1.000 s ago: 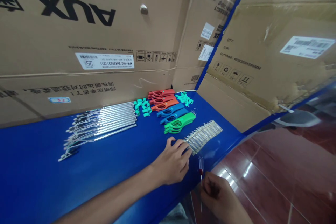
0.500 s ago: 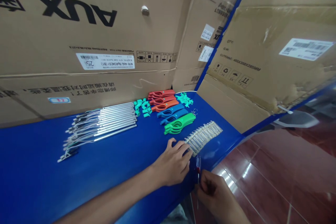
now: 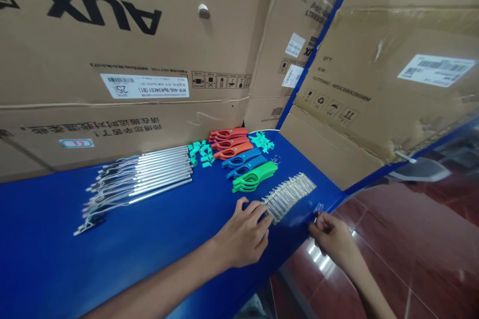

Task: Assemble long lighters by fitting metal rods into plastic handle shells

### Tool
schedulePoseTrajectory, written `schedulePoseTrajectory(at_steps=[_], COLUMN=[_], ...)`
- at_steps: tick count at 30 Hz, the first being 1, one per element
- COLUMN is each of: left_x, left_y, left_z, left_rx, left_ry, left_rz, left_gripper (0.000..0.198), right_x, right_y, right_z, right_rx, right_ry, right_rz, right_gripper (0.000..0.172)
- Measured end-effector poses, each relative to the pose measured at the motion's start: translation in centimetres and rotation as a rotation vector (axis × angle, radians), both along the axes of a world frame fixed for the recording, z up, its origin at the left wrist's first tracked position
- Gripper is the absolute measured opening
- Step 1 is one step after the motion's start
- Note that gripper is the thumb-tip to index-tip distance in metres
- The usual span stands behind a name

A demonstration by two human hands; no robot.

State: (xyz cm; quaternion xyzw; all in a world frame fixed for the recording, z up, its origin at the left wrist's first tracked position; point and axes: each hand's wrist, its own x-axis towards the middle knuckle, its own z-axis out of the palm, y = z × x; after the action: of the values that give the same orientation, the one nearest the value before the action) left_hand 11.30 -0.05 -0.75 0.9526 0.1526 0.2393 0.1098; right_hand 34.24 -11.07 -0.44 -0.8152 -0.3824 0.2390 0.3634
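Right hand [image 3: 331, 240], grip clamped on small clear red-tipped plastic piece [image 3: 318, 211], has risen to blue desk edge [image 3: 288, 244]; left hand [image 3: 243, 236], grip apart, rests.

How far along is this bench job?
Done: parts lie in sorted rows on the blue bench: wired metal rods, red pieces, blue pieces, green pieces, teal pieces. In hand: the right hand pinches a small clear part; the left hand sits against a clear row. Left: can't tell from this view.
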Motion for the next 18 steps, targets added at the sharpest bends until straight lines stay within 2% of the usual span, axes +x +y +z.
schedulePoseTrajectory(at_steps=[6, 11, 18], left_x=[0.0, 0.1, 0.1], left_y=[0.1, 0.2, 0.1], left_z=[0.0, -0.2, -0.2], left_rx=[-0.024, -0.038, -0.034], left_ry=[0.012, 0.003, 0.005], left_rz=[-0.007, -0.007, 0.0], left_gripper=[0.026, 0.026, 0.025], right_x=[-0.3, -0.5, -0.4], right_y=[2.1, 2.1, 2.0], right_z=[0.1, 0.2, 0.5], right_rx=[0.017, -0.019, 0.014], right_ry=[-0.013, -0.01, 0.002], right_rz=[0.075, 0.052, 0.051], right_gripper=[0.032, 0.031, 0.032])
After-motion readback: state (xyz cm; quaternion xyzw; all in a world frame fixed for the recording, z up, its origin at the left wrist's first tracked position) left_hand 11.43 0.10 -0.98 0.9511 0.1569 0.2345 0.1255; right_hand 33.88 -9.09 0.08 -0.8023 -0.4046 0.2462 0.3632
